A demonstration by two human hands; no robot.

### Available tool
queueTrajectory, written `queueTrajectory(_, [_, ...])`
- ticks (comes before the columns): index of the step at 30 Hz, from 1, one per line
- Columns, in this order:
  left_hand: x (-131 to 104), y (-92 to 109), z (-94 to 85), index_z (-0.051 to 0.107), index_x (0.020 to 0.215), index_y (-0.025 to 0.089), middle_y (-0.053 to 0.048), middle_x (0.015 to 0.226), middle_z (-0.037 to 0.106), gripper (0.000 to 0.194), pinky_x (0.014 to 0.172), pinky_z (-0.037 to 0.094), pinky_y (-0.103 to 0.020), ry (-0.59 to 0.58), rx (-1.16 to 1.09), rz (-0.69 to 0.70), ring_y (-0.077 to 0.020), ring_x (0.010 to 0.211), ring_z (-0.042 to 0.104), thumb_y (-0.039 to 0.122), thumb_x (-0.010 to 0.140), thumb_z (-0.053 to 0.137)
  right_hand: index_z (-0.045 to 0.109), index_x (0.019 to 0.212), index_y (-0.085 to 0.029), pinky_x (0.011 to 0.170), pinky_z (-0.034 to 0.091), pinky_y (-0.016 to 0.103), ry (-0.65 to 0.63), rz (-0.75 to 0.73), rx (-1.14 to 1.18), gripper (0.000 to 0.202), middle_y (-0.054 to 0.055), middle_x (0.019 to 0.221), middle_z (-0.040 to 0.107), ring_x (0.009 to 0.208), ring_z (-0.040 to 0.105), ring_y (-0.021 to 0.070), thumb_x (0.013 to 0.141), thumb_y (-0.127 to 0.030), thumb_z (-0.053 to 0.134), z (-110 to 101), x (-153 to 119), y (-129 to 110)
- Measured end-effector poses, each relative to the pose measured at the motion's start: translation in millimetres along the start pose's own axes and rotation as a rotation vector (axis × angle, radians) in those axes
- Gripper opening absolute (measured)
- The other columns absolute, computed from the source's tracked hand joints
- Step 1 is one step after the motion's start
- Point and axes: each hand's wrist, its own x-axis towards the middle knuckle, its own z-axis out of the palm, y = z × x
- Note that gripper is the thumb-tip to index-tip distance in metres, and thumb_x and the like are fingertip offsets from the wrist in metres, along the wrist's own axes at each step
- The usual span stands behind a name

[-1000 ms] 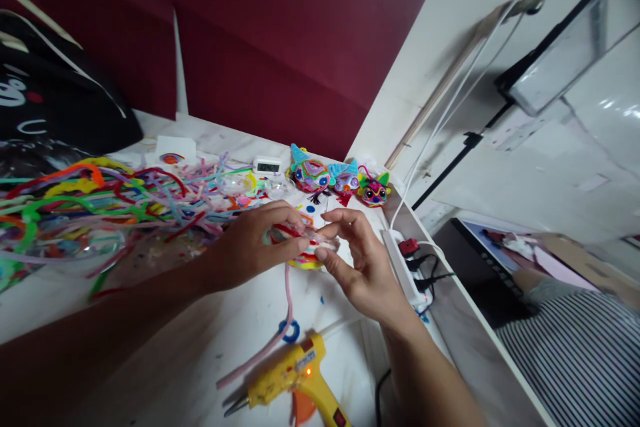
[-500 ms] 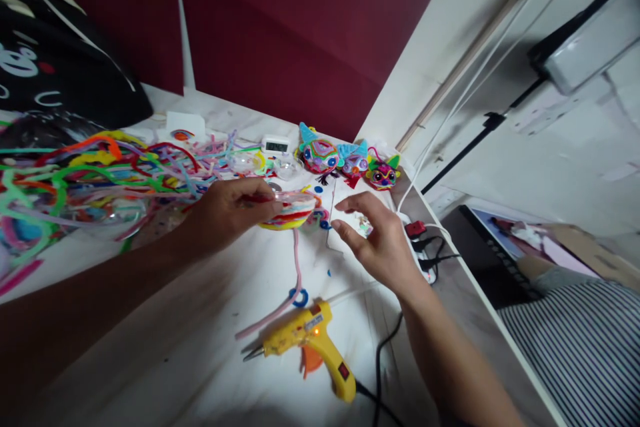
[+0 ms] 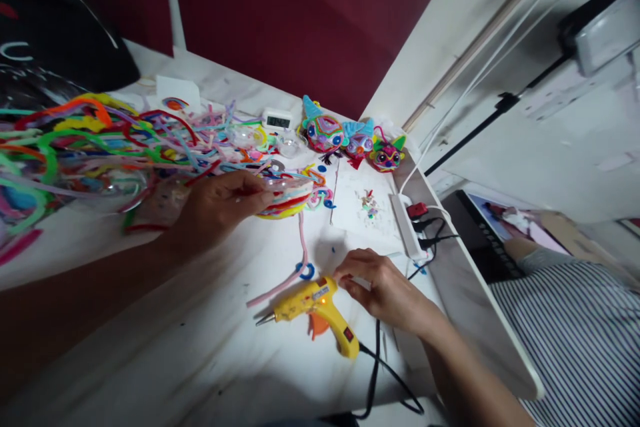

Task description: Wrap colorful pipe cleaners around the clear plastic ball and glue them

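A clear rounded piece striped with red, white and yellow pipe cleaner (image 3: pixel 290 198) is pinched in my left hand (image 3: pixel 227 203), above the middle of the white table. A pink pipe cleaner (image 3: pixel 303 243) runs down below it onto the tabletop. My right hand (image 3: pixel 373 280) is at the back end of the yellow glue gun (image 3: pixel 305 300), fingers bent and close to it; whether they touch it or hold anything is unclear. The gun lies on its side, its nozzle pointing left and a small orange light glowing. A blue ring (image 3: pixel 305 271) lies just behind it.
Tangled pipe cleaners (image 3: pixel 100 140) spread over the left side. Three decorated animal heads (image 3: pixel 325 133) stand at the back beside a small digital clock (image 3: pixel 277 120). A power strip (image 3: pixel 407 227) with cables lies at the right. A person in striped clothing (image 3: pixel 575 333) is beyond the table edge.
My right hand has moved down and nearer, from beside the striped piece to the back of the glue gun. My left hand still holds the piece. The view has shifted slightly.
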Motion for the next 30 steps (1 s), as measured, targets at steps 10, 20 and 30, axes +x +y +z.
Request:
queueTrajectory(10, [-3.1, 4.8, -4.6, 0.065, 0.071, 0.016, 0.002, 0.07, 0.061, 0.011, 0.069, 0.037, -0.026, 0.13, 0.022, -0.02, -0.0149, 0.072, 0.051, 0.027, 0.073, 0.068, 0.063, 0.081, -0.019, 0.065, 0.041, 0.029, -0.123, 0.377, -0.129, 0.011, 0.005, 0.08, 0.065, 0.071, 0.058, 0.0187, 0.087, -0.028, 0.061, 29.4, -25.3, -21.0])
queueTrajectory(20, [2.0, 2.5, -14.9, 0.066, 0.074, 0.018, 0.002, 0.074, 0.063, 0.014, 0.073, 0.041, -0.026, 0.168, -0.055, 0.018, -0.0168, 0.079, 0.055, 0.03, 0.077, 0.069, 0.054, 0.082, -0.02, 0.049, 0.03, 0.022, -0.107, 0.465, 0.179, 0.003, -0.001, 0.067, 0.059, 0.055, 0.047, 0.0115, 0.081, -0.02, 0.057, 51.9, -38.8, -17.2])
queueTrajectory(30, [-3.2, 5.0, -11.4, 0.067, 0.068, 0.019, 0.002, 0.07, 0.064, 0.016, 0.07, 0.042, -0.027, 0.094, -0.008, 0.029, -0.0175, 0.072, 0.055, 0.032, 0.077, 0.069, 0.052, 0.081, -0.02, 0.047, 0.03, 0.019, 0.155, 0.633, 0.758, 0.031, -0.004, 0.065, 0.047, 0.056, 0.039, 0.0089, 0.072, -0.04, 0.075, 32.4, -45.0, -23.1])
